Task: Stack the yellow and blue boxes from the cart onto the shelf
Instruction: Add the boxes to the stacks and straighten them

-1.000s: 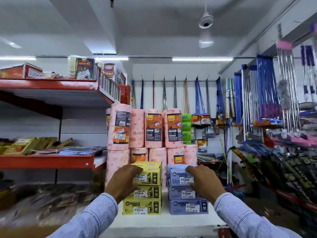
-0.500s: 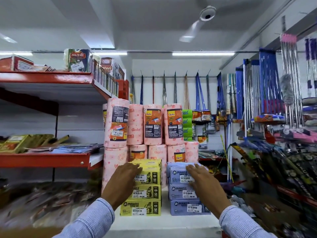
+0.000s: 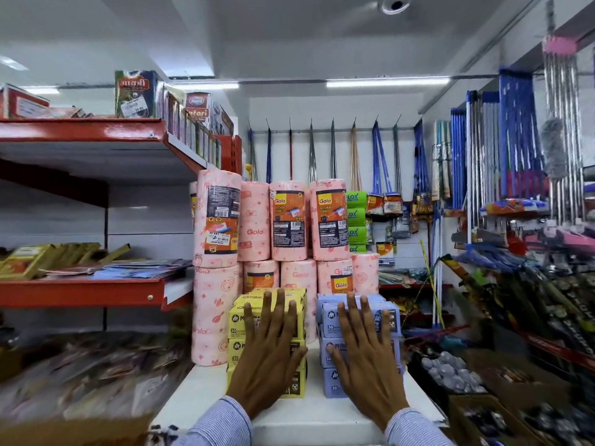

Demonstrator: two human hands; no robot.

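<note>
- Here the yellow boxes [image 3: 267, 320] stand three high on the white shelf top [image 3: 322, 423], and the blue boxes [image 3: 391, 320] stand three high just beside them to the right, with a narrow gap between the two piles.
- The left hand [image 3: 269, 355] lies flat against the front of the yellow pile, fingers spread and pointing up; it grips nothing.
- The right hand [image 3: 367, 355] lies the same way on the front of the blue pile, open and spread, pinching nothing.
- By their look these are small, light, stiff cartons. They would probably slide easily on the smooth shelf, and a pile could shear if pushed high up, so pressing low and square on the front faces, or taking hold by the side walls, seems safest.
- Each carton front bears a round "M" logo and a "30"; the brand word is half hidden by the hands and I cannot read it whole.
- Behind the piles stand pink paper rolls [image 3: 254, 230], two tiers high, marked "Gala" and "KITCHEN TOWEL".
- To the right of the rolls are green packs [image 3: 356, 217], on which the letters "LOX" show.
- On the red shelf [image 3: 80, 130] up left, one carton [image 3: 198, 106] shows "afari".
</note>
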